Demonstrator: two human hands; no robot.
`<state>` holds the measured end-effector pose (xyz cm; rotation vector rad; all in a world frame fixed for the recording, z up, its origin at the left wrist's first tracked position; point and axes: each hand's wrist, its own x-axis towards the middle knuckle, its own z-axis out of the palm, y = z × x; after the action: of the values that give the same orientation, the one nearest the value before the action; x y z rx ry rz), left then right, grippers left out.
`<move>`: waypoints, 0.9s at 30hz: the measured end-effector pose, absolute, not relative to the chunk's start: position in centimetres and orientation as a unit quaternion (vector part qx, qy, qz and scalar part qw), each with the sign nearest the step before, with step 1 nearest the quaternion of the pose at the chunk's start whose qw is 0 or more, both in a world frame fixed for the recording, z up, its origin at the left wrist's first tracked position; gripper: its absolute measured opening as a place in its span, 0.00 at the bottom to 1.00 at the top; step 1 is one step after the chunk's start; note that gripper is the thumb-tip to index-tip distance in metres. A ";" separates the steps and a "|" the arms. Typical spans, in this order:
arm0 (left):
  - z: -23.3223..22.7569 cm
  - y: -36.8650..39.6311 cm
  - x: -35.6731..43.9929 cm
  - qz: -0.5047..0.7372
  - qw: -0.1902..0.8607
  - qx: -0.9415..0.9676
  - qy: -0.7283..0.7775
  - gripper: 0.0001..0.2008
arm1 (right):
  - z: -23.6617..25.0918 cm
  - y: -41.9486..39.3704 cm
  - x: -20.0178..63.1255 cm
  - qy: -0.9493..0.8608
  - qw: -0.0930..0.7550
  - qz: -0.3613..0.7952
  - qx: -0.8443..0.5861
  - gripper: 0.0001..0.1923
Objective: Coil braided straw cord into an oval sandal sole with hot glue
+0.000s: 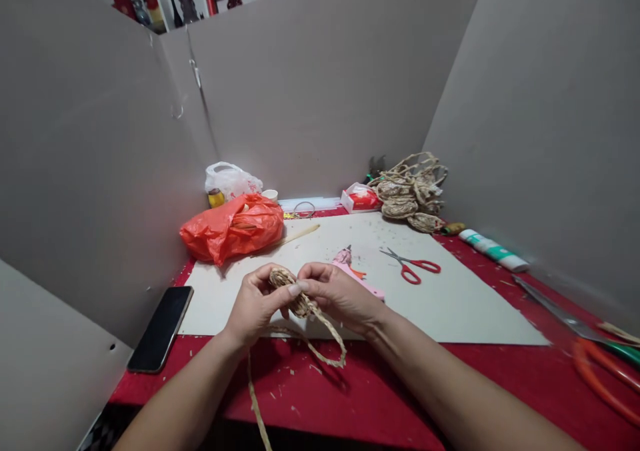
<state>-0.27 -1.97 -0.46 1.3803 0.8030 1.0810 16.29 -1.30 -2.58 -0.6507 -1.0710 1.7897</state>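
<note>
Between my two hands is a small coiled piece of woven straw cord (pixel 301 306), tan and tightly wound. My left hand (pixel 257 302) grips its left side, thumb pressed on the front. My right hand (pixel 333 291) pinches its upper right edge, the fingertips close to the left thumb. A loose straw cord (pixel 334 334) loops out below the coil to the right, and its tail hangs down past the table's front edge. Just behind my right hand lies a pink glue gun (pixel 345 259), partly hidden by that hand. Small red-handled scissors (pixel 411 264) lie open to its right.
A white board (pixel 470 304) covers part of the red tablecloth (pixel 295 398). Around it are an orange plastic bag (pixel 235 228), a phone (pixel 161 329), a pile of straw coils (pixel 407 194), a green-white roll (pixel 493 249) and large shears (pixel 565 314). Grey panels enclose three sides.
</note>
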 end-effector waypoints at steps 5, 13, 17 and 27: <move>-0.6 -1.6 -0.5 0.485 0.585 0.556 0.336 0.12 | -2.5 -0.8 16.8 -0.458 0.460 0.708 -0.277 0.14; -0.4 -1.5 -0.5 0.543 0.554 0.521 0.356 0.12 | -1.3 -4.1 15.4 -0.738 0.516 0.182 -0.395 0.19; -0.6 -1.7 -0.3 0.547 0.528 0.534 0.371 0.10 | -2.2 -4.9 14.4 -0.807 0.448 -0.029 -0.385 0.17; -0.9 -1.7 0.0 0.556 0.509 0.531 0.387 0.10 | -2.9 -4.6 14.6 -0.809 0.423 -0.071 -0.401 0.13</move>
<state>-0.03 -1.74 -0.88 1.2790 0.9334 1.3384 14.58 -4.63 -2.87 -1.0039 -2.0257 -0.1775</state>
